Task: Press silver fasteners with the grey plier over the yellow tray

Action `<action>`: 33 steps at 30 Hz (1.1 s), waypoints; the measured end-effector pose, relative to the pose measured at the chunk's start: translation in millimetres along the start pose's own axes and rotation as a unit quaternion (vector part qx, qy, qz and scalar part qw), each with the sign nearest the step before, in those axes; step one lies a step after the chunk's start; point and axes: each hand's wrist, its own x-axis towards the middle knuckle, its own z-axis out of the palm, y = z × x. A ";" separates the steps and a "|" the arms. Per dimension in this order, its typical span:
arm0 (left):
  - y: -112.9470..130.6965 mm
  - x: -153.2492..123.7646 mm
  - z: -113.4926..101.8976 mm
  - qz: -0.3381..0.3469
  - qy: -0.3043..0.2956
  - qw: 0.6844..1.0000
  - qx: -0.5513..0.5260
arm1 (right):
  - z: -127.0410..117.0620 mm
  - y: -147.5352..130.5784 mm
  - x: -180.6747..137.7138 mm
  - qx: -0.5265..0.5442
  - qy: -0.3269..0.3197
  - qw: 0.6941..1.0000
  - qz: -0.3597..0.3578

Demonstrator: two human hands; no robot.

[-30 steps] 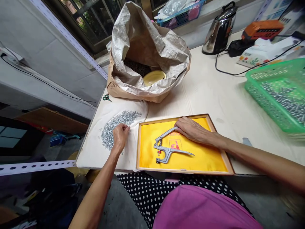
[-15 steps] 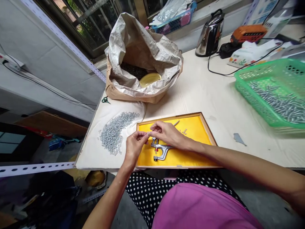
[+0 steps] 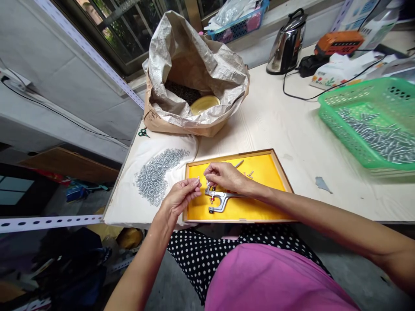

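My left hand (image 3: 182, 194) is closed in a pinch over the tray's left side, with a tiny silvery piece, perhaps a screw, at its fingertips. Just right of it, my right hand (image 3: 223, 176) has thumb and fingers pressed together; what it may hold is too small to make out. Below the right hand, grey metal pliers (image 3: 223, 201) with a C-shaped head lie on the yellow-lined tray (image 3: 281, 170). A few small screw-like pieces (image 3: 250, 174) rest on the yellow lining. Left of the tray, a pile of short silver screws (image 3: 154, 177) lies on white cloth.
Behind the tray stands a large open sack (image 3: 194, 127) with a yellow dish (image 3: 205, 104) inside. To the right is a green basket (image 3: 343, 138) of silver screws. A kettle (image 3: 287, 43) and its cord are at the back; green-handled scissors (image 3: 143, 132) lie at the left.
My hands have parted slightly: the left has drawn away from the right and turned, showing more of its palm. My right hand has stayed nearly in place.
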 end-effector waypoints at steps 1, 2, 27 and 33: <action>-0.7 -1.2 -5.1 0.019 0.019 1.000 0.002 | 3.3 -4.2 5.3 -0.020 0.008 1.000 -0.004; -2.1 -2.8 -10.4 0.035 0.038 0.999 0.006 | 7.9 -10.9 12.0 -0.034 0.012 0.999 -0.014; -71.9 -11.1 1.6 0.159 0.065 0.963 0.207 | -54.9 42.3 -83.2 -0.442 0.030 0.877 -0.185; -65.9 -25.4 23.4 0.139 0.017 0.983 0.117 | -78.2 33.4 -89.9 -0.406 0.076 0.893 -0.180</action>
